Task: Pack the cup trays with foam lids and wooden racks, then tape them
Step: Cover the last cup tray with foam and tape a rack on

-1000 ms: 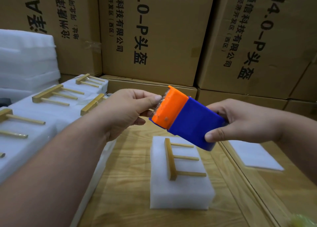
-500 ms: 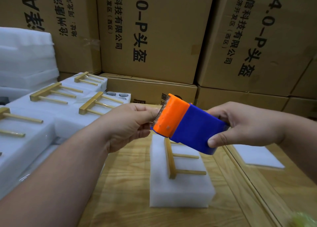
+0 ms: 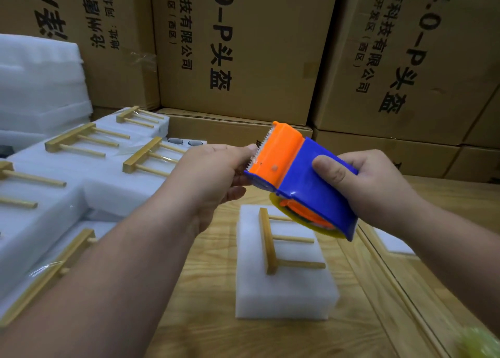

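Observation:
My right hand (image 3: pixel 370 187) grips a blue and orange tape dispenser (image 3: pixel 303 176) in the air above the table. Its toothed orange end points left. My left hand (image 3: pixel 213 179) pinches at that toothed edge, where the tape end would be; the tape itself is too clear to make out. Below them a white foam-covered cup tray (image 3: pixel 284 282) stands on the wooden table, with a wooden rack (image 3: pixel 273 241) lying on top of it.
Several foam packs with wooden racks (image 3: pixel 78 141) are piled at the left, beside a stack of foam sheets (image 3: pixel 40 87). A flat foam lid (image 3: pixel 392 241) lies at the right. Large cardboard boxes (image 3: pixel 243 46) wall off the back. Something yellow-green (image 3: pixel 479 344) sits at the bottom right corner.
The dispenser has tilted so its roll side now shows underneath, and my right thumb has shifted onto its top face. My left hand keeps pinching at the toothed edge.

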`<state>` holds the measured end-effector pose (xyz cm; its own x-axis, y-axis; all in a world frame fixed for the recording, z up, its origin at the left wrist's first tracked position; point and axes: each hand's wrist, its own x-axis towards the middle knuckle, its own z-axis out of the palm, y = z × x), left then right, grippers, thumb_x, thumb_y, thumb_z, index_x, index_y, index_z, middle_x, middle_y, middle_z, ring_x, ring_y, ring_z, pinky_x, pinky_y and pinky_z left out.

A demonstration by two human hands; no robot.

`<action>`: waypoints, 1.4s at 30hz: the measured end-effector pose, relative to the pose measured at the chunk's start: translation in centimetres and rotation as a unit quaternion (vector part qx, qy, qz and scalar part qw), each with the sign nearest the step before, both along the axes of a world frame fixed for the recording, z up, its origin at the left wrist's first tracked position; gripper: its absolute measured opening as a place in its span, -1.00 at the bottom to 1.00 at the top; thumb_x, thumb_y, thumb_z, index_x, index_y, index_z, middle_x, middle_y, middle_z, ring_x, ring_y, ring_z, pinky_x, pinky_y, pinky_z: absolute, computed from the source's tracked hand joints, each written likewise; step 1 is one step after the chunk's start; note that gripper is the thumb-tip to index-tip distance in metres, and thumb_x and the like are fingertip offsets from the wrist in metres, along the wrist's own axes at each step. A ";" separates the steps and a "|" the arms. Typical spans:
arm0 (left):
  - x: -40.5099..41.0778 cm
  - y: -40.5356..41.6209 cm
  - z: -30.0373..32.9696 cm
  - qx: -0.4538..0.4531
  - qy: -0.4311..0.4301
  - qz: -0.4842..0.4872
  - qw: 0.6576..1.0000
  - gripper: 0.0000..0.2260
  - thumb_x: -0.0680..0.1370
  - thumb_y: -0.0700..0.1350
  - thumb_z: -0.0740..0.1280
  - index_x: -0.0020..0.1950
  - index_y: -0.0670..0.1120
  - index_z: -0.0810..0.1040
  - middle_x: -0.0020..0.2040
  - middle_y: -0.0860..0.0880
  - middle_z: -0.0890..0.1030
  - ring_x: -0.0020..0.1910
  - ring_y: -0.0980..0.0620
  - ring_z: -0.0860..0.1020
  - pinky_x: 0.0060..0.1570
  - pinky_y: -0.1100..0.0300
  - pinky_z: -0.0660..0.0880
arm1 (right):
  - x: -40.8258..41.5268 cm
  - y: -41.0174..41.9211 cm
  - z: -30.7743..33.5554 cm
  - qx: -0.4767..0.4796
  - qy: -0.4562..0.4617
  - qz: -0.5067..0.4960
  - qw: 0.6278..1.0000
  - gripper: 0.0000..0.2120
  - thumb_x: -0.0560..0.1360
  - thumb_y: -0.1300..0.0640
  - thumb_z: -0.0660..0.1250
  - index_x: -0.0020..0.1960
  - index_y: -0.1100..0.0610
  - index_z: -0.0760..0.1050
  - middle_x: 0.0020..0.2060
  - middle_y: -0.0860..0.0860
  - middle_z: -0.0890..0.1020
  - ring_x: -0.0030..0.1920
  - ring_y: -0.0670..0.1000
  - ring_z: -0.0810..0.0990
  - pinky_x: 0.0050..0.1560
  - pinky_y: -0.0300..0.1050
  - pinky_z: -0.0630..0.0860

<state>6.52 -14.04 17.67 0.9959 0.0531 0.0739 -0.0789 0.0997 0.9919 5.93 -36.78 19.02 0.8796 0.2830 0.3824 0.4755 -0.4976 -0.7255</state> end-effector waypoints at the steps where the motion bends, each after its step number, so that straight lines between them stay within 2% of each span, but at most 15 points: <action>1: 0.0 0.0 -0.2 0.010 -0.008 0.009 1.000 -0.84 0.61 -0.01 0.38 -0.10 -0.05 0.66 -0.36 0.05 0.66 -0.42 0.19 0.59 -0.39 0.28 0.48 | 0.0 -0.1 0.1 -0.009 -0.014 -0.002 1.000 -0.35 0.31 -0.49 0.34 -0.25 0.14 0.62 -0.38 0.06 0.69 -0.41 0.00 0.64 -0.43 -0.27 0.47; 4: 0.1 0.1 -1.3 0.046 -0.048 0.035 0.997 -0.81 0.60 0.00 0.41 -0.17 -0.04 0.67 -0.36 0.07 0.65 -0.41 0.20 0.58 -0.36 0.27 0.51 | -0.2 -0.6 0.7 -0.059 -0.061 -0.003 0.996 -0.46 0.32 -0.46 0.30 -0.30 0.04 0.61 -0.44 -0.04 0.65 -0.45 -0.07 0.60 -0.46 -0.31 0.41; 6: 0.0 0.8 -2.2 0.028 -0.060 0.062 0.996 -0.78 0.58 -0.02 0.44 -0.25 -0.02 0.69 -0.35 0.08 0.63 -0.38 0.16 0.58 -0.34 0.25 0.54 | -0.2 -1.4 1.0 -0.117 -0.077 -0.011 0.990 -0.50 0.31 -0.47 0.26 -0.35 -0.03 0.57 -0.47 -0.13 0.63 -0.46 -0.14 0.59 -0.48 -0.33 0.42; 9: -0.2 2.7 -3.7 -0.033 -0.052 0.099 0.993 -0.74 0.57 -0.06 0.46 -0.33 0.02 0.69 -0.34 0.04 0.60 -0.38 0.12 0.57 -0.36 0.25 0.54 | -0.1 -4.3 1.4 -0.168 -0.057 -0.056 0.983 -0.37 0.26 -0.55 0.25 -0.34 0.05 0.59 -0.46 -0.05 0.64 -0.46 -0.06 0.60 -0.49 -0.24 0.42; 10: -0.4 2.9 -4.4 -0.045 -0.046 0.099 0.993 -0.75 0.57 -0.07 0.46 -0.32 -0.01 0.69 -0.34 0.02 0.60 -0.38 0.11 0.56 -0.38 0.26 0.54 | -0.2 -5.4 1.7 -0.171 -0.028 -0.064 0.983 -0.29 0.23 -0.59 0.26 -0.31 0.09 0.62 -0.44 0.00 0.66 -0.45 -0.01 0.62 -0.47 -0.14 0.47; 13: -0.7 2.2 -7.0 -0.055 -0.003 0.081 0.995 -0.79 0.56 -0.05 0.47 -0.27 -0.04 0.71 -0.33 0.02 0.62 -0.39 0.12 0.55 -0.40 0.26 0.52 | -0.1 -7.6 2.6 -0.189 0.051 -0.077 0.978 -0.22 0.09 -0.70 0.29 -0.17 -0.04 0.70 -0.37 0.08 0.71 -0.39 0.08 0.68 -0.39 -0.04 0.56; 16: -0.2 0.6 -9.8 -0.110 0.077 0.084 0.987 -0.83 0.59 -0.07 0.43 -0.18 -0.08 0.68 -0.36 0.03 0.59 -0.45 0.13 0.52 -0.47 0.25 0.48 | 1.0 -7.2 3.8 -0.236 0.103 -0.079 0.963 -0.24 0.02 -0.72 0.28 -0.17 -0.14 0.70 -0.35 0.04 0.72 -0.35 0.05 0.71 -0.29 0.04 0.61; 21: 0.8 0.1 -13.4 -0.164 0.159 0.112 0.967 -0.83 0.62 -0.06 0.40 -0.10 -0.12 0.66 -0.42 0.09 0.57 -0.51 0.12 0.51 -0.56 0.27 0.42 | 3.3 -2.8 6.3 -0.338 0.111 -0.060 0.933 -0.39 0.19 -0.65 0.28 -0.19 -0.16 0.69 -0.37 -0.07 0.71 -0.38 -0.09 0.69 -0.36 -0.14 0.53; 24: 1.0 0.3 -15.1 -0.159 0.170 0.135 0.963 -0.81 0.61 -0.04 0.40 -0.11 -0.13 0.68 -0.46 0.11 0.51 -0.51 0.12 0.50 -0.56 0.27 0.39 | 5.3 -0.3 7.7 -0.394 0.093 -0.056 0.913 -0.32 0.13 -0.58 0.31 -0.24 0.02 0.69 -0.40 -0.07 0.70 -0.40 -0.11 0.67 -0.37 -0.14 0.51; 28: 0.8 0.2 -16.6 -0.144 0.180 0.148 0.962 -0.83 0.61 -0.10 0.40 -0.11 -0.17 0.66 -0.48 0.06 0.48 -0.56 0.13 0.46 -0.59 0.30 0.39 | 6.9 3.5 8.7 -0.444 0.097 -0.020 0.891 -0.27 0.08 -0.59 0.29 -0.22 0.05 0.68 -0.38 -0.08 0.71 -0.39 -0.11 0.68 -0.42 -0.23 0.47; 32: 1.2 0.4 -17.6 -0.075 0.193 0.170 0.964 -0.78 0.59 -0.11 0.42 -0.12 -0.25 0.66 -0.51 -0.02 0.51 -0.60 0.08 0.44 -0.59 0.33 0.34 | 7.8 6.5 8.7 -0.466 0.097 0.007 0.879 -0.26 0.08 -0.57 0.31 -0.17 0.06 0.67 -0.38 -0.08 0.71 -0.38 -0.12 0.69 -0.50 -0.35 0.45; 37: 1.8 -0.1 -18.4 0.043 0.196 0.157 0.967 -0.73 0.57 -0.02 0.41 -0.31 -0.06 0.59 -0.49 -0.03 0.60 -0.57 -0.01 0.54 -0.43 0.08 0.53 | 8.3 8.1 8.9 -0.487 0.105 0.015 0.867 -0.26 0.05 -0.56 0.30 -0.14 0.05 0.66 -0.36 -0.09 0.72 -0.35 -0.11 0.70 -0.44 -0.29 0.49; 39: 1.6 -0.3 -18.0 0.085 0.189 0.153 0.966 -0.90 0.53 0.04 0.42 -0.03 0.05 0.63 -0.30 -0.06 0.70 -0.45 -0.07 0.64 -0.28 -0.02 0.66 | 8.3 8.3 8.8 -0.495 0.111 0.015 0.862 -0.26 0.05 -0.55 0.30 -0.13 0.05 0.66 -0.35 -0.10 0.72 -0.35 -0.11 0.70 -0.43 -0.30 0.49; 40: 1.7 -0.4 -18.1 0.121 0.189 0.150 0.963 -0.68 0.50 0.08 0.42 0.22 0.04 0.62 -0.19 -0.07 0.73 -0.34 -0.09 0.69 -0.17 -0.01 0.67 | 8.3 8.2 8.6 -0.497 0.114 0.013 0.860 -0.26 0.06 -0.55 0.30 -0.12 0.05 0.65 -0.35 -0.10 0.72 -0.35 -0.12 0.70 -0.43 -0.31 0.49; 42: 1.6 -0.5 -18.4 0.200 0.172 0.153 0.953 -0.50 0.46 0.10 0.39 0.40 0.02 0.53 -0.04 -0.06 0.74 -0.11 -0.05 0.71 0.00 0.16 0.61 | 8.3 8.0 8.4 -0.497 0.117 0.009 0.860 -0.27 0.08 -0.54 0.31 -0.12 0.06 0.66 -0.35 -0.09 0.72 -0.35 -0.11 0.70 -0.44 -0.33 0.48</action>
<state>8.13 -14.57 -0.74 0.9076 0.3801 -0.1781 0.2919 -0.2666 0.9186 14.27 -28.81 27.41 0.8912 0.3825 -0.2440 0.3891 -0.9209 -0.0226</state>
